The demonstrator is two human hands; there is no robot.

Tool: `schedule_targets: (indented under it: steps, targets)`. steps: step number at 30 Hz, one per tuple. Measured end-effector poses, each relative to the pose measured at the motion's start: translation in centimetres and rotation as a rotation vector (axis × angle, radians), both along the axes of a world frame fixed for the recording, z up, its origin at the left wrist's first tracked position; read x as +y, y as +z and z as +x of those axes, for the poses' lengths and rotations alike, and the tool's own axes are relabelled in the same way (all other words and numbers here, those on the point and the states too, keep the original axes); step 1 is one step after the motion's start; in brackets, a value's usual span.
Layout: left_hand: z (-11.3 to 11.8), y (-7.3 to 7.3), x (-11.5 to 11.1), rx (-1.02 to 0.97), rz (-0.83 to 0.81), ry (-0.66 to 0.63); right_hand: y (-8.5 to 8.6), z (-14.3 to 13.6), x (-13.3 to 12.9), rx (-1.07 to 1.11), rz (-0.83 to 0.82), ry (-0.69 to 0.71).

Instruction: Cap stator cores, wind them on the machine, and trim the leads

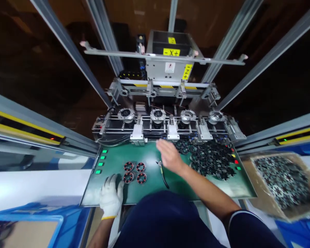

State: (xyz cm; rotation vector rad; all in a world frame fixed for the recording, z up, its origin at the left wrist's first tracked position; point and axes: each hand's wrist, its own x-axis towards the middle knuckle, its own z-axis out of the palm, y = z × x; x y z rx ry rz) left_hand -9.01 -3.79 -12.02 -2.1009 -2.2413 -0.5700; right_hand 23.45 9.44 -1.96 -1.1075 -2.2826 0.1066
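My left hand [111, 197], in a white knitted glove, lies palm down at the front left of the green work surface [147, 155]. Its fingers are stretched out, with the thumb beside several ring-shaped motor stators [128, 177] with copper-coloured windings. My bare right hand [171, 157] is over the middle of the surface, its fingers extended close together and pointing toward the machine. Nothing shows in it, though the underside of the palm is hidden. Just left of that hand lies a pair of cutting pliers [162, 174] with yellow and black handles.
A heap of black stator cores [213, 158] covers the surface's right side. Behind stands a winding machine with several round metal fixtures [158, 116]; black cores sit in the left two. A lined carton [286, 186] of cores stands right, a blue crate [59, 224] lower left.
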Motion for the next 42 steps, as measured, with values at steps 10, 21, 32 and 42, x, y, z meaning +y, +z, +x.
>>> schedule_targets:
  steps: [10,21,32,42]
  targets:
    - [0.3,0.9,0.9,-0.048,-0.042,-0.033,-5.5,12.9,-15.0,0.015,-0.13,-0.406]
    - [0.4,1.1,0.8,-0.032,-0.062,-0.041,-5.8,12.6,-11.8,-0.045,-0.382,-0.606]
    - [-0.2,0.4,0.6,0.0,-0.035,-0.044,3.4,13.1,-4.3,0.253,-0.323,-0.329]
    - [-0.8,0.2,0.9,0.02,-0.024,-0.086,8.3,17.3,16.7,0.169,-0.304,-0.22]
